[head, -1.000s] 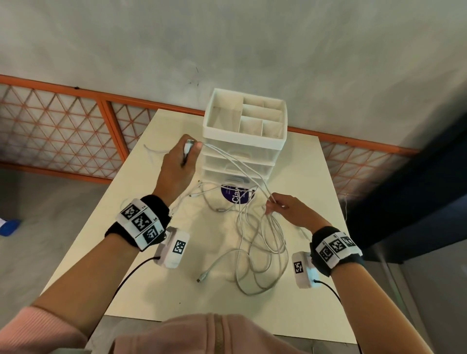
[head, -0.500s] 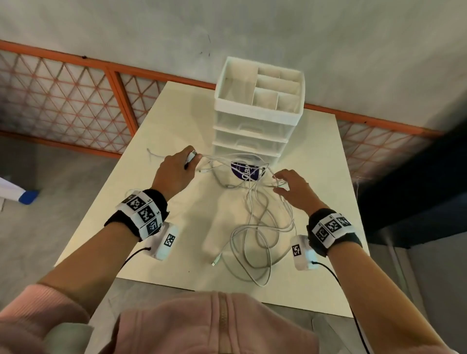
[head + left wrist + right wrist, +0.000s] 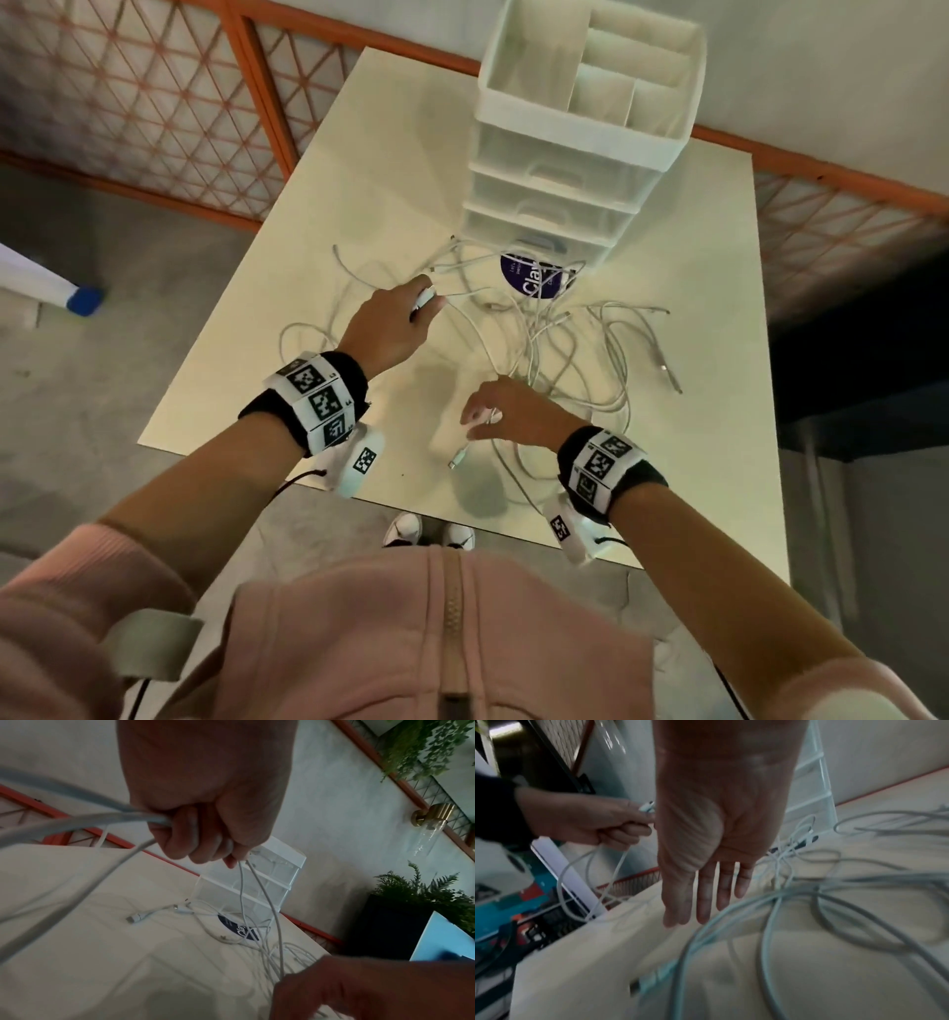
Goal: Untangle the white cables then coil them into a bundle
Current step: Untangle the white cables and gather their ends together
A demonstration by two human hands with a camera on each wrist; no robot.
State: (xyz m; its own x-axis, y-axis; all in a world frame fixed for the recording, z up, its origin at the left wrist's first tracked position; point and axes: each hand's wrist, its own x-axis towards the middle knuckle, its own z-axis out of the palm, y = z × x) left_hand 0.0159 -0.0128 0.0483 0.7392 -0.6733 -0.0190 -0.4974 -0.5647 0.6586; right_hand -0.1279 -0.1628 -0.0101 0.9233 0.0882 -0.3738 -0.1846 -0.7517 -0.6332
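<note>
A tangle of white cables [image 3: 565,354] lies spread over the pale table [image 3: 359,205], in front of a white drawer unit [image 3: 580,128]. My left hand [image 3: 421,308] hovers over the table's middle left and grips several cable strands in a fist [image 3: 205,845], a plug sticking out by the thumb. Strands run from it down to the tangle [image 3: 259,912]. My right hand [image 3: 480,419] is near the front of the table, fingers straight [image 3: 706,902] and holding nothing, just above the loops [image 3: 834,888]. One loose plug end [image 3: 458,459] lies just below it.
A round purple sticker or lid [image 3: 534,277] sits under the cables at the foot of the drawer unit. Cable ends trail off to the right [image 3: 667,370] and left [image 3: 308,334]. The table's front edge [image 3: 462,519] is close to my body. An orange lattice fence [image 3: 154,103] runs behind.
My right hand has let go of the strands it pinched near the sticker and moved back toward the front edge. The left hand has come lower, still gripping its cables.
</note>
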